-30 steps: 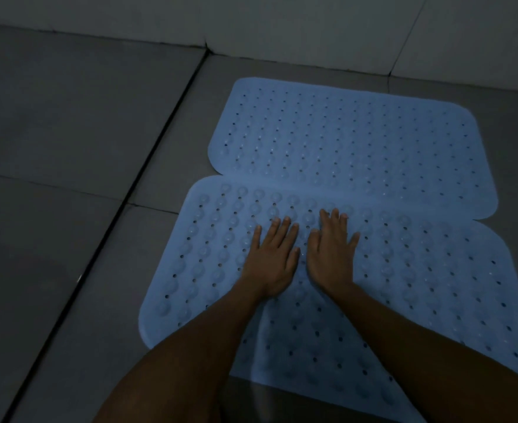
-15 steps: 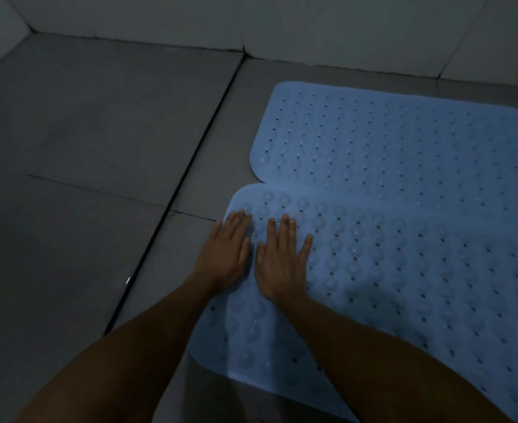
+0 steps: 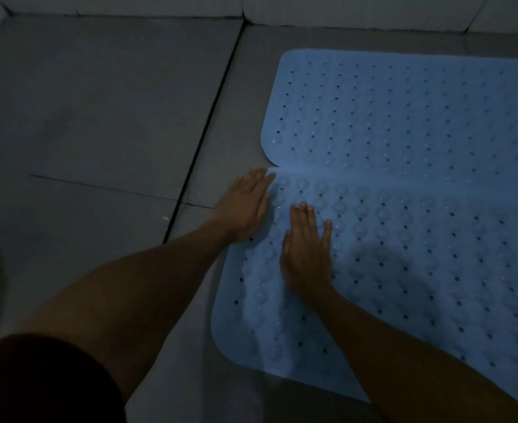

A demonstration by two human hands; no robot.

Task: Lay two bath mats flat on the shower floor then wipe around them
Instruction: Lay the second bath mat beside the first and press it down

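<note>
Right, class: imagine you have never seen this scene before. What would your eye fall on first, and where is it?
First, the two pale blue bath mats, the far mat by the wall and the near mat overlapping its front edge, bright against the dark grey floor tiles. Next, both hands pressed flat on the near mat's far left corner: the left hand at its edge, the right hand just inside.

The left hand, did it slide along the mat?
Yes. The left hand slid from the middle of the near mat to its left edge, by the corner where the far mat begins.
</note>
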